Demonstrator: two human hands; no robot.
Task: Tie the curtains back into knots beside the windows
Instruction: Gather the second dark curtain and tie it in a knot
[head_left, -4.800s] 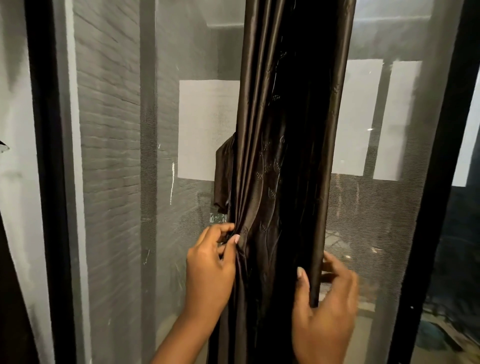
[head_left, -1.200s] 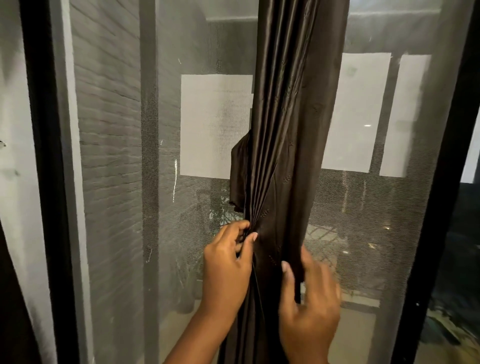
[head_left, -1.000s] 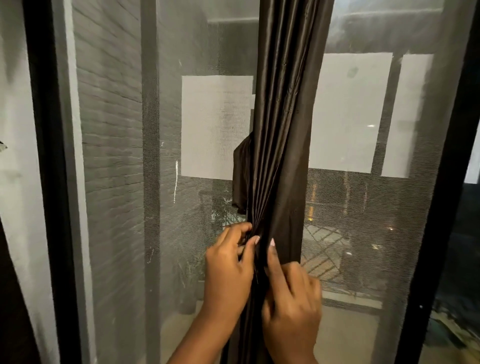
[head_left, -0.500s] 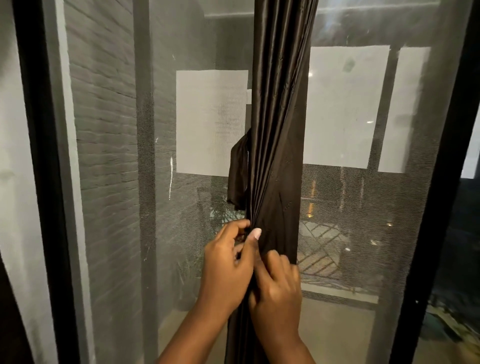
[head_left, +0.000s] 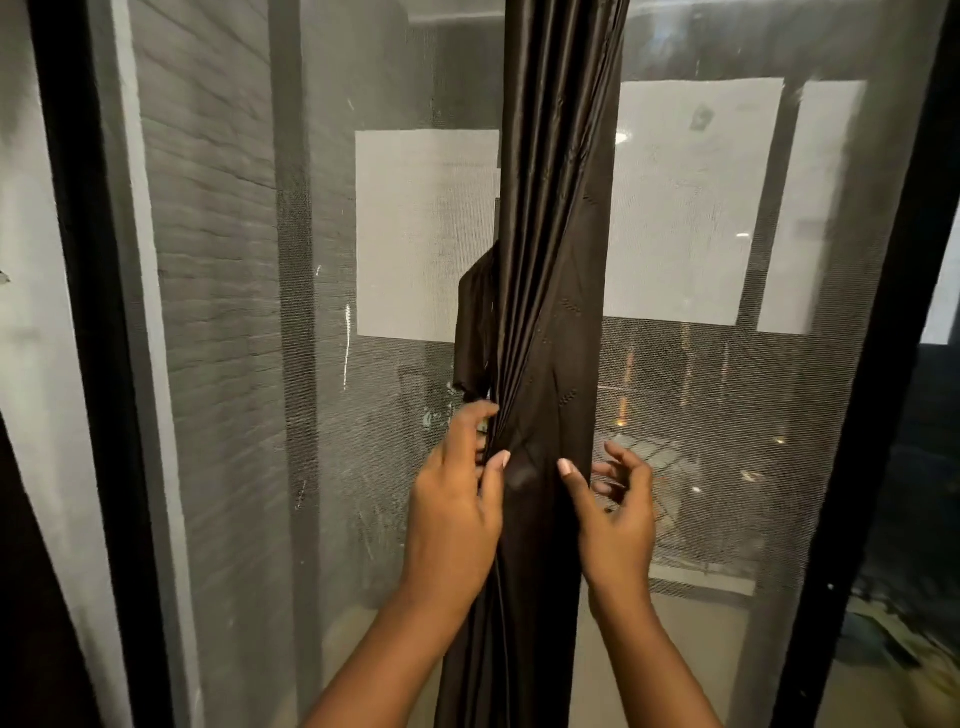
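A dark brown satin curtain hangs bunched into a narrow, twisted column in front of a mesh-screened window. A short flap of it sticks out on the left at mid height. My left hand grips the gathered pleats on the curtain's left edge, thumb in front and fingers behind. My right hand is at the curtain's right edge with its thumb on the cloth and its fingers spread loosely beside it, holding nothing.
Black window frame posts stand at the left and right. Behind the screen are a grey brick wall, pale rectangular panels and a balcony floor below.
My right hand has let go of the pleats beside my left hand and moved out to the curtain's right edge, fingers opening. My left hand keeps its grip.
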